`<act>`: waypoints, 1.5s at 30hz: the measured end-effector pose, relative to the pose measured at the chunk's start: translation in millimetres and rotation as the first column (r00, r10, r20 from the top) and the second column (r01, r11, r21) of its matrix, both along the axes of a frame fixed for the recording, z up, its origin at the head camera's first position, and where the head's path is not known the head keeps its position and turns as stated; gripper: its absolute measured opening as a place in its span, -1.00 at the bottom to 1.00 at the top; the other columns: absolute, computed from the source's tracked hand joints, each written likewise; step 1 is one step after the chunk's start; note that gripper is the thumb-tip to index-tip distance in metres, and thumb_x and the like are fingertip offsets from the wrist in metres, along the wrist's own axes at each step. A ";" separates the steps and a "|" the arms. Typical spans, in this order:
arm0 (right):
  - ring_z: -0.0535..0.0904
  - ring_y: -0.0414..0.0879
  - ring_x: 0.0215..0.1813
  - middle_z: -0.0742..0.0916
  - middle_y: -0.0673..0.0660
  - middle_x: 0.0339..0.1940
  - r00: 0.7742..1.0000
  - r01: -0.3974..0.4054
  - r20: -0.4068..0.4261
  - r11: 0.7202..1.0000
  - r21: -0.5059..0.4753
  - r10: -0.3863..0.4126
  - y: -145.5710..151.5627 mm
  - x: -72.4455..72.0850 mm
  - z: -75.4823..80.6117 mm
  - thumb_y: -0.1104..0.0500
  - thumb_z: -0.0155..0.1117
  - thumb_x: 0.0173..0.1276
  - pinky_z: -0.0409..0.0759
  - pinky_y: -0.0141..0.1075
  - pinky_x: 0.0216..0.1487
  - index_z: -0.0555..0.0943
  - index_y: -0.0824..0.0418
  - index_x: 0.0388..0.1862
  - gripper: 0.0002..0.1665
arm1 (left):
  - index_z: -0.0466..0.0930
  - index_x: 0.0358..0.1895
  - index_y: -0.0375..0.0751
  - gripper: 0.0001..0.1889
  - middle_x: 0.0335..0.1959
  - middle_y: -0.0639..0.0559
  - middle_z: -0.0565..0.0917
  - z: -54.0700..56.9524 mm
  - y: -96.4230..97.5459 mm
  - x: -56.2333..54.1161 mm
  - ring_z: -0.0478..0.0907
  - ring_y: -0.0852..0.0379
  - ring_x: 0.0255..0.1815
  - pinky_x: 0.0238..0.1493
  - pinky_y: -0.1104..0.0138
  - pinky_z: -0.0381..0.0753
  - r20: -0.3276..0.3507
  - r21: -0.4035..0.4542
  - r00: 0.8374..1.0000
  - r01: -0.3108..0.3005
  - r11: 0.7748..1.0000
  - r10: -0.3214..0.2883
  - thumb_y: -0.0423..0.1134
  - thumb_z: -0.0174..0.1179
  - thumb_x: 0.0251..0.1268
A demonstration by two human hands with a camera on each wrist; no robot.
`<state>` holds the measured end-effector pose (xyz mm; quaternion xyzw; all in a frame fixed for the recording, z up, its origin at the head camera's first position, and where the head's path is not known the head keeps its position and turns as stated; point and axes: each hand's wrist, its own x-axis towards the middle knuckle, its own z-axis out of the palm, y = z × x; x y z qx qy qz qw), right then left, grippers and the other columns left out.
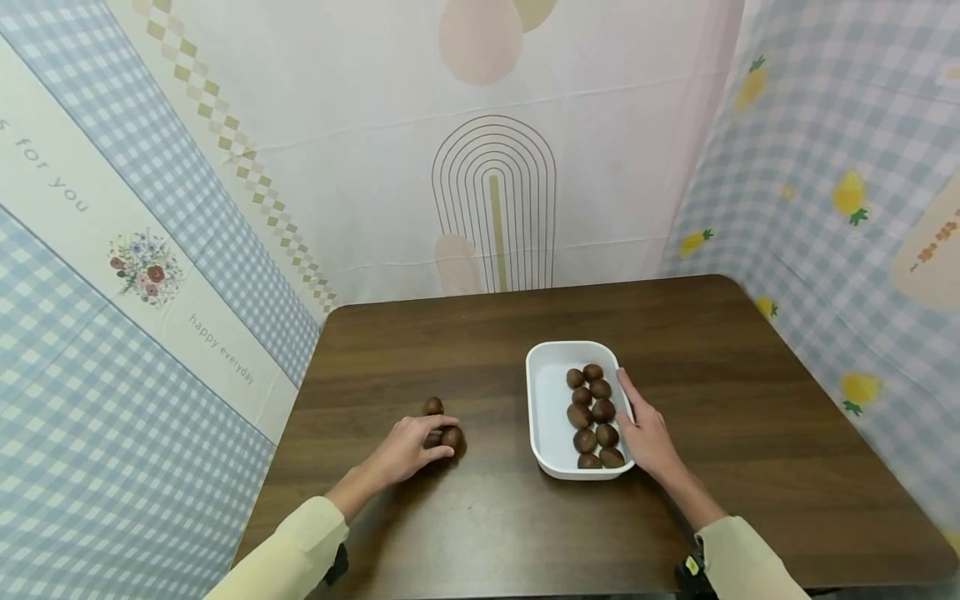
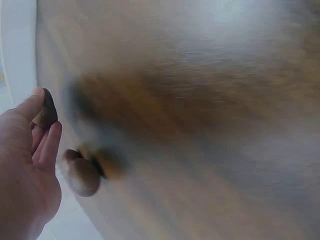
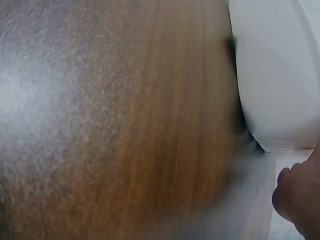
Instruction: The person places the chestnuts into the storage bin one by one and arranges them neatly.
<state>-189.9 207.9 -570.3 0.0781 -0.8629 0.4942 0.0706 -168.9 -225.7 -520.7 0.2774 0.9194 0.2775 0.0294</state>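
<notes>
My left hand [image 1: 408, 447] is low over the left half of the table, pinching a brown chestnut [image 1: 452, 439] between thumb and fingertips. The left wrist view shows this chestnut [image 2: 46, 115] at the fingertips. Just beyond the fingers lies another chestnut [image 1: 433, 406]; the left wrist view has loose chestnuts [image 2: 85, 177] close together below the hand, blurred. On the right, my right hand [image 1: 651, 437] holds the right side of a white rectangular tray [image 1: 542, 417], thumb at the rim. Several chestnuts [image 1: 603, 410] lie along the tray's right half. The right wrist view hides most of the fingers.
The dark wooden table [image 1: 480, 533] has rounded far corners. A pale printed cloth [image 1: 360, 192] hangs behind it, with checked cloth [image 1: 810, 275] at the sides. Bare tabletop lies between the loose chestnuts and the tray.
</notes>
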 end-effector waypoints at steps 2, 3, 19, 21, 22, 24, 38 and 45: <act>0.29 0.34 0.57 0.32 0.31 0.66 1.000 0.000 0.001 1.000 -0.001 0.000 0.1 -0.1 -0.2 0.42 0.08 0.44 0.29 0.27 0.49 0.19 0.14 0.75 -0.10 | 0.66 0.32 -0.27 -0.49 0.17 -0.11 0.76 4.0 5.1 -3.9 0.79 -0.01 0.05 0.05 0.16 0.76 0.000 0.015 1.000 0.009 1.000 -0.009 -0.25 0.51 0.33; 0.29 0.34 0.57 0.32 0.31 0.66 1.000 0.001 0.001 1.000 0.000 -0.001 0.2 -0.2 -0.1 0.42 0.08 0.44 0.29 0.27 0.49 0.19 0.14 0.75 -0.10 | 0.66 0.32 -0.27 -0.49 0.17 -0.10 0.76 6.0 8.2 -6.0 0.79 0.00 0.06 0.06 0.17 0.76 -0.002 0.019 1.000 0.012 1.000 -0.012 -0.25 0.51 0.33; 0.30 0.35 0.57 0.31 0.33 0.66 1.000 -0.002 0.017 1.000 -0.004 0.002 -1.6 2.1 2.5 0.41 0.07 0.45 0.29 0.26 0.50 0.17 0.11 0.75 -0.10 | 0.64 0.36 -0.15 -0.49 0.24 -0.01 0.74 38.6 75.4 -30.7 0.74 0.09 0.14 0.14 0.17 0.72 -0.054 0.025 0.997 0.059 0.998 -0.058 -0.18 0.47 0.40; 0.30 0.34 0.57 0.31 0.33 0.66 1.000 -0.002 0.018 1.000 -0.004 0.002 -2.1 2.2 2.5 0.42 0.07 0.45 0.30 0.26 0.49 0.16 0.11 0.76 -0.09 | 0.64 0.37 -0.15 -0.49 0.25 0.00 0.73 41.5 83.8 -31.9 0.72 0.09 0.17 0.16 0.16 0.71 -0.054 0.020 0.997 0.058 0.998 -0.057 -0.17 0.47 0.40; 0.30 0.34 0.57 0.31 0.33 0.66 1.000 -0.002 0.019 1.000 -0.004 0.002 -2.2 2.2 2.5 0.42 0.07 0.45 0.30 0.26 0.49 0.16 0.11 0.76 -0.09 | 0.64 0.37 -0.13 -0.49 0.26 0.01 0.73 42.5 88.0 -32.6 0.72 0.11 0.18 0.17 0.17 0.70 -0.052 0.020 0.997 0.058 0.998 -0.057 -0.16 0.47 0.40; 0.29 0.33 0.57 0.31 0.33 0.66 1.000 -0.001 0.019 1.000 -0.004 0.001 -2.3 2.3 2.5 0.41 0.06 0.45 0.30 0.25 0.50 0.16 0.11 0.76 -0.09 | 0.64 0.38 -0.13 -0.49 0.26 0.02 0.73 44.2 96.6 -33.6 0.71 0.12 0.18 0.19 0.18 0.69 -0.054 0.024 0.996 0.067 0.997 -0.065 -0.16 0.46 0.41; 0.31 0.33 0.56 0.32 0.31 0.66 1.000 -0.003 -0.003 1.000 -0.003 0.003 0.2 -3.8 0.4 0.42 0.06 0.43 0.30 0.26 0.49 0.18 0.15 0.74 -0.10 | 0.67 0.33 -0.18 -0.52 0.20 0.01 0.76 35.2 154.0 -43.0 0.73 0.19 0.08 0.12 0.42 0.65 -0.076 -0.028 0.988 0.131 0.991 -0.132 -0.14 0.46 0.41; 0.31 0.31 0.56 0.32 0.28 0.67 1.000 -0.005 -0.009 1.000 -0.009 0.005 1.0 -7.7 -0.7 0.42 0.07 0.43 0.32 0.25 0.48 0.19 0.14 0.74 -0.10 | 0.69 0.30 -0.13 -0.56 0.17 0.07 0.77 32.4 173.7 -43.2 0.69 0.21 0.13 0.18 0.31 0.65 -0.071 -0.167 0.984 0.149 0.975 -0.163 -0.10 0.44 0.45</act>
